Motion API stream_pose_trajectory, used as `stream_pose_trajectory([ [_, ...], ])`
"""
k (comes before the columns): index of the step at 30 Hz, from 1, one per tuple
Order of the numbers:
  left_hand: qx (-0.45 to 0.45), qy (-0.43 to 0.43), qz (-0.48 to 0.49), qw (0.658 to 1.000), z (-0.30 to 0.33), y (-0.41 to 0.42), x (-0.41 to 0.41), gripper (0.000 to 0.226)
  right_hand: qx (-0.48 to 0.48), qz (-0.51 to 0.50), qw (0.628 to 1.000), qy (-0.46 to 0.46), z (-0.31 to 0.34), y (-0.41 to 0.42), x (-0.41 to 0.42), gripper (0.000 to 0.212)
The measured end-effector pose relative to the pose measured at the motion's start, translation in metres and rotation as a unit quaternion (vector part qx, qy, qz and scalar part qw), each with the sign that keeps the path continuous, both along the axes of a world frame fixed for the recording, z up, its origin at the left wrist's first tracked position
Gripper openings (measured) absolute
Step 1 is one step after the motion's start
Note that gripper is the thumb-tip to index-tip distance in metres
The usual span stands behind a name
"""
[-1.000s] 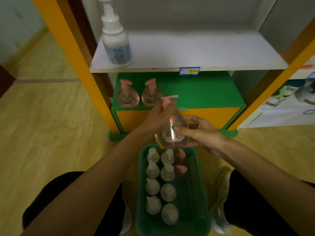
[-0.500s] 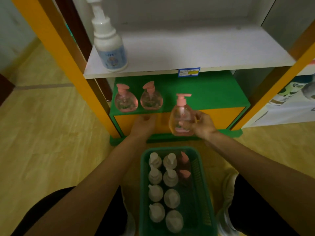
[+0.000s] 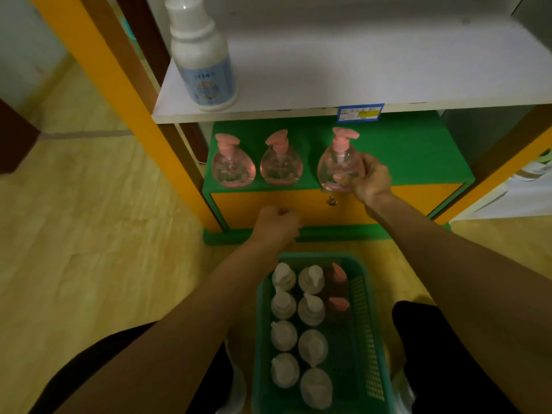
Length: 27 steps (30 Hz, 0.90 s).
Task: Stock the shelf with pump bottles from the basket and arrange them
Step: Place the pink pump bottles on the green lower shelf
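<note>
Right now, in the head view, the only one we have, our right hand (image 3: 369,179) grips a pink pump bottle (image 3: 339,165) round its right side, thumb across the lower front. It stands upright, pump on top, so its long axis runs straight up. Its base is at the front edge of the green shelf (image 3: 418,156); we cannot tell whether it rests there yet or hangs just above. It sits to the right of the two pink bottles already placed, the left one (image 3: 233,167) near the shelf's front left corner and the middle one (image 3: 280,164) just beside it, with a wider gap between the middle one and ours.

Our left hand (image 3: 277,224) is lower, in front of the orange cabinet front (image 3: 418,201), with fingers curled and nothing in them as far as we can see. It lies between the shelf and the green basket (image 3: 363,294).

We judge that the coming move turns on that gap: the held bottle wants shifting left along the front edge to match the spacing, and the right hand is already on it. For the next pick, the basket lies straight below toward us, nearer the left hand, holding white pump bottles (image 3: 310,309) in two columns and two pink ones (image 3: 337,303) along its right side.

A tall white bottle (image 3: 203,61) stands at the left front corner of the white shelf (image 3: 388,70) above.
</note>
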<state>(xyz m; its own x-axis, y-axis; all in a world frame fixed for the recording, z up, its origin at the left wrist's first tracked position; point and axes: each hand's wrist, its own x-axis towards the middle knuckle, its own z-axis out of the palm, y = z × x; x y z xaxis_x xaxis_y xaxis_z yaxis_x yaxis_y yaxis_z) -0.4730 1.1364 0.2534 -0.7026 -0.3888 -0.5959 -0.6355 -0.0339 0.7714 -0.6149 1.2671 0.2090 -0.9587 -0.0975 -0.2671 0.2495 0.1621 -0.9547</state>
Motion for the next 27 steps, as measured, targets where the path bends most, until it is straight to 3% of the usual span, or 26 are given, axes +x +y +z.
stream_pose_trajectory([
  [6, 0.009, -0.005, -0.013, 1.0, -0.001, 0.0, -0.002, 0.014, 0.02, 0.006, 0.999, 0.033, -0.006, -0.009, -0.01, 0.044],
  [9, 0.016, -0.003, -0.008, 1.0, -0.001, -0.002, -0.003, 0.014, 0.058, 0.029, 0.995, 0.071, -0.012, -0.01, -0.014, 0.05],
  [13, 0.02, -0.003, -0.007, 1.0, -0.001, -0.004, -0.002, 0.012, 0.049, -0.003, 0.998, 0.032, -0.018, -0.011, -0.019, 0.056],
  [21, 0.028, -0.008, -0.013, 0.999, -0.004, -0.006, 0.0, 0.012, 0.088, 0.039, 0.995, 0.024, -0.02, -0.017, -0.027, 0.056],
  [27, 0.028, -0.015, -0.022, 0.999, -0.006, -0.005, 0.002, 0.011, 0.074, 0.05, 0.996, 0.021, -0.021, -0.009, -0.03, 0.075],
])
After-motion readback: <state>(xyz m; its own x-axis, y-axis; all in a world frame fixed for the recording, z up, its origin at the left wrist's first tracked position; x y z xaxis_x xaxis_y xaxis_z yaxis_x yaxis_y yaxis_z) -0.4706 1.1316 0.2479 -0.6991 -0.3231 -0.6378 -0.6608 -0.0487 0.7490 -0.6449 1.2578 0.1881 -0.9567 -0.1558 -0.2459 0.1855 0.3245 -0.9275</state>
